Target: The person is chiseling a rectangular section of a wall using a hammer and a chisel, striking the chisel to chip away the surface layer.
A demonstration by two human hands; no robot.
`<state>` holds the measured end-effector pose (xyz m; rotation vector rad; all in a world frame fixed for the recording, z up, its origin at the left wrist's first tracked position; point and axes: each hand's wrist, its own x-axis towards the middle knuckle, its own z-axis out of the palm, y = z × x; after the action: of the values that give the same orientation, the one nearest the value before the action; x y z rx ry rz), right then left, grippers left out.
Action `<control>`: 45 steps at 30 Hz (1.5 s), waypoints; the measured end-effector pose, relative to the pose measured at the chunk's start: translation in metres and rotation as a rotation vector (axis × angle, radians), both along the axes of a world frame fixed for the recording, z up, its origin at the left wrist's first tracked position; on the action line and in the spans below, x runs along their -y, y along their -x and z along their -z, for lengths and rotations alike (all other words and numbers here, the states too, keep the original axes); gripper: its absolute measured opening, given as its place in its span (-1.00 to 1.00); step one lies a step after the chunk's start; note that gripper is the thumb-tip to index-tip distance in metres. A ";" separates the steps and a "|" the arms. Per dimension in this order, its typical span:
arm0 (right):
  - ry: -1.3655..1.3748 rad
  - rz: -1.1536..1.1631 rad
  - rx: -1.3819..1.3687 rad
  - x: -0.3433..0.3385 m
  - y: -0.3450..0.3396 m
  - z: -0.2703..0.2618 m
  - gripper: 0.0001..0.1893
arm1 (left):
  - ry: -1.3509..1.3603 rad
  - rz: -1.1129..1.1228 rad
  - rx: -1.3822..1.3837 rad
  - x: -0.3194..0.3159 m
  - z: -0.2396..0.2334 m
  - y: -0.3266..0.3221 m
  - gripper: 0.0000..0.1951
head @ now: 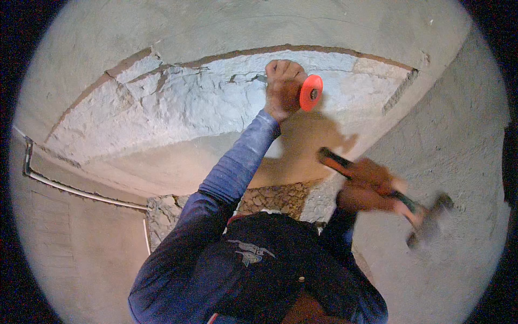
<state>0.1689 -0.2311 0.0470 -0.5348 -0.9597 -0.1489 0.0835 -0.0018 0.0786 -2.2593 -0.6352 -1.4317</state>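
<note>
My left hand (284,87) is closed around a cold chisel with a round orange hand guard (311,93). The steel blade (261,78) points left against the exposed pale stone (194,101) of the wall, beside a crack. The struck end shows in the middle of the guard. Lower right, my right hand (370,184) grips a hammer by its black and orange handle (336,162). The hammer head (431,220) is blurred and stands apart from the chisel, to the right of my hand.
Grey plaster (251,28) borders the bared stone along a brown broken edge. Another plastered wall (445,141) rises at the right. A white pipe (89,194) runs along the lower left. Rubble (279,198) lies below, partly hidden by my body.
</note>
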 end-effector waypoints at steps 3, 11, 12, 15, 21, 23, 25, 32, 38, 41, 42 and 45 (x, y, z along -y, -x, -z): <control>0.630 0.281 0.102 -0.063 0.023 0.059 -0.41 | -0.019 0.020 0.035 -0.003 0.007 0.001 -0.85; 0.522 -0.197 -0.217 0.007 -0.002 0.024 -0.43 | -0.043 0.042 0.074 -0.005 0.006 0.010 -0.89; 0.290 -0.392 -0.310 0.017 0.003 0.003 -0.45 | -0.035 0.066 0.079 -0.004 0.006 0.008 -0.89; -0.129 -0.450 -0.101 0.014 0.004 -0.018 -0.49 | -0.030 -0.036 0.034 -0.006 0.006 0.000 -0.89; 1.048 -0.276 -0.062 -0.039 0.032 0.039 -0.50 | -0.013 0.012 0.069 -0.001 0.017 0.007 -0.86; 1.148 -0.278 -0.042 -0.027 0.028 0.022 -0.49 | 0.060 0.055 0.134 -0.009 0.019 0.013 -0.84; 1.201 -0.321 -0.077 -0.010 0.031 0.026 -0.50 | 0.234 0.193 0.224 -0.007 0.028 0.020 -0.81; 1.272 -0.386 -0.216 0.036 0.033 0.100 -0.60 | 0.202 0.291 -0.125 0.026 0.088 0.109 -0.86; 1.203 -0.668 -0.512 0.066 0.030 0.123 -0.74 | 0.477 0.139 0.082 0.054 0.143 0.120 -0.83; 1.275 -0.522 -0.388 0.079 0.016 0.156 -0.76 | 0.385 0.230 0.019 0.069 0.151 0.121 -0.83; 1.309 -0.542 -0.280 0.080 0.014 0.139 -0.75 | 0.387 0.232 0.028 0.076 0.152 0.120 -0.85; 1.181 -0.664 -0.250 0.086 0.015 0.094 -0.67 | 0.629 0.173 0.027 0.096 0.173 0.122 -0.85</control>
<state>0.1535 -0.3171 -0.0469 -1.2278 -0.8604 1.1243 -0.0389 -0.0977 -0.0943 -2.8302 -1.0380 -1.4924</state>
